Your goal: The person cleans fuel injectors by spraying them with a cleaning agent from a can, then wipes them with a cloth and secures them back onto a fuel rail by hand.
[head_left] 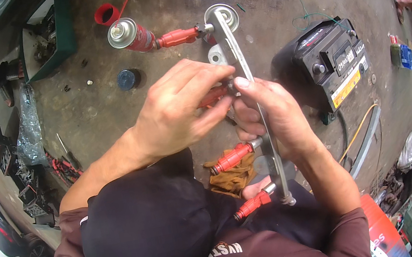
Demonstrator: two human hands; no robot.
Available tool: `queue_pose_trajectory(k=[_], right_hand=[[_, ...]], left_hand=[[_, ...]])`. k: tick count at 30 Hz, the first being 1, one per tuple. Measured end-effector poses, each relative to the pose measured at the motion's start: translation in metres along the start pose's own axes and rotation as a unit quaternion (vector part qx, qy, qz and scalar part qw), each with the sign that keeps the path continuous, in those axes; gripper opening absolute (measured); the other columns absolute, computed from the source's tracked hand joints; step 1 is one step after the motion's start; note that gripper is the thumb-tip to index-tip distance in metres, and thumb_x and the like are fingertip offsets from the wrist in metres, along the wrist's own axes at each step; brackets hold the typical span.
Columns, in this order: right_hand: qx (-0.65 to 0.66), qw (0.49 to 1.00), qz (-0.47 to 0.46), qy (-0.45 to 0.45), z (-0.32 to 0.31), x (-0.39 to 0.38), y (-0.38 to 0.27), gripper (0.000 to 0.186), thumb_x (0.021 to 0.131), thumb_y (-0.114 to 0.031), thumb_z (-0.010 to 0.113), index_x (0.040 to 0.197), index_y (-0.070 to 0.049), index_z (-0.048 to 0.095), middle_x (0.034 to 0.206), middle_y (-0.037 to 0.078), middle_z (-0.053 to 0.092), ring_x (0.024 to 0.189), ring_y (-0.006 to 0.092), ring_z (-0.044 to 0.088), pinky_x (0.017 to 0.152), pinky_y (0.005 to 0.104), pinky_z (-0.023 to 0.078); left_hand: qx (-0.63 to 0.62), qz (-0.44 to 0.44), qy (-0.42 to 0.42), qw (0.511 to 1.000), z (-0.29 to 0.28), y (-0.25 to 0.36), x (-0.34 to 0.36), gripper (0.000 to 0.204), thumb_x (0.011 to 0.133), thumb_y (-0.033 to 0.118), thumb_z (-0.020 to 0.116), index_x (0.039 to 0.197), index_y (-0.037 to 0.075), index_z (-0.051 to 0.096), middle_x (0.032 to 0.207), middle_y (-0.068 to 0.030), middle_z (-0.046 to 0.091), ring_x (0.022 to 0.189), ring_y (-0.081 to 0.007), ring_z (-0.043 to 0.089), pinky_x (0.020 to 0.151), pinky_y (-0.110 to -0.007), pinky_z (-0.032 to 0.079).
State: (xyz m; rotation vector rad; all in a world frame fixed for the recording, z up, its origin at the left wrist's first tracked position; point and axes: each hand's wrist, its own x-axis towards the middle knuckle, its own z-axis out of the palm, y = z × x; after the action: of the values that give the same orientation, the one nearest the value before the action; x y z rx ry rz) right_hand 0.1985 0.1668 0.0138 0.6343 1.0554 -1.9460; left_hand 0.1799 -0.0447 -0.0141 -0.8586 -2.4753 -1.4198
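A long metal fuel rail [281, 181] runs upright through the middle of the view, with red injectors along it. One injector [179, 37] sticks out near its top; two others [231, 160] are lower down. The fingers of my left hand [182, 105] are closed around a middle red injector [211, 96] where it meets the rail, partly hiding it. My right hand [278, 116] grips the rail from the right, its thumb at that same joint and its fingers curled behind. A black cap [147, 232] fills the lower middle.
Spray cans [132, 37], a red cap [106, 14] and a dark lid [128, 79] stand on the floor. A car battery [333, 67] sits right, a green bin [46, 35] upper left, tools [67, 169] left, brown gloves [229, 182] below. Other people's feet [399, 3] show far right.
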Motion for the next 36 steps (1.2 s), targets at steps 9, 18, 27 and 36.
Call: queue_pose_trajectory(k=[9,18,27,36], right_hand=[[0.023,0.999,-0.024,-0.030,-0.006,0.010,0.004,0.030,0.108,-0.039,0.068,0.109,-0.011,0.058,0.072,-0.008,0.039,0.056,0.0047,0.035,0.054,0.0249,0.036],[-0.010,1.000,-0.018,-0.024,-0.005,0.013,0.001,0.029,0.108,-0.036,0.069,0.108,-0.010,0.058,0.071,-0.007,0.041,0.056,0.0050,0.036,0.054,0.0256,0.036],[-0.020,0.999,-0.035,-0.016,-0.006,0.013,0.002,0.025,0.107,-0.032,0.070,0.107,-0.010,0.059,0.069,-0.008,0.039,0.055,0.0035,0.032,0.054,0.0246,0.029],[-0.010,0.999,-0.037,-0.012,-0.007,0.012,0.001,0.025,0.105,-0.030,0.073,0.107,-0.010,0.059,0.068,-0.009,0.038,0.054,0.0034,0.031,0.053,0.0245,0.028]], left_hand=[[0.018,-0.011,-0.008,1.000,-0.001,-0.003,0.006,0.034,0.074,-0.002,0.087,0.105,-0.001,0.074,0.104,-0.0142,0.073,0.095,-0.0283,0.072,0.075,-0.038,0.061],[-0.063,-0.096,-0.024,0.993,-0.004,-0.002,0.002,0.030,0.078,-0.005,0.083,0.105,-0.003,0.071,0.104,-0.0164,0.074,0.094,-0.0315,0.075,0.079,-0.039,0.062],[-0.052,-0.066,-0.023,0.996,0.001,-0.006,0.002,0.030,0.078,-0.007,0.083,0.105,-0.003,0.071,0.103,-0.0152,0.075,0.094,-0.0297,0.075,0.079,-0.038,0.062],[-0.045,-0.060,-0.028,0.997,0.003,-0.006,0.002,0.028,0.078,-0.006,0.083,0.104,-0.002,0.071,0.102,-0.0143,0.075,0.094,-0.0291,0.075,0.079,-0.037,0.062]])
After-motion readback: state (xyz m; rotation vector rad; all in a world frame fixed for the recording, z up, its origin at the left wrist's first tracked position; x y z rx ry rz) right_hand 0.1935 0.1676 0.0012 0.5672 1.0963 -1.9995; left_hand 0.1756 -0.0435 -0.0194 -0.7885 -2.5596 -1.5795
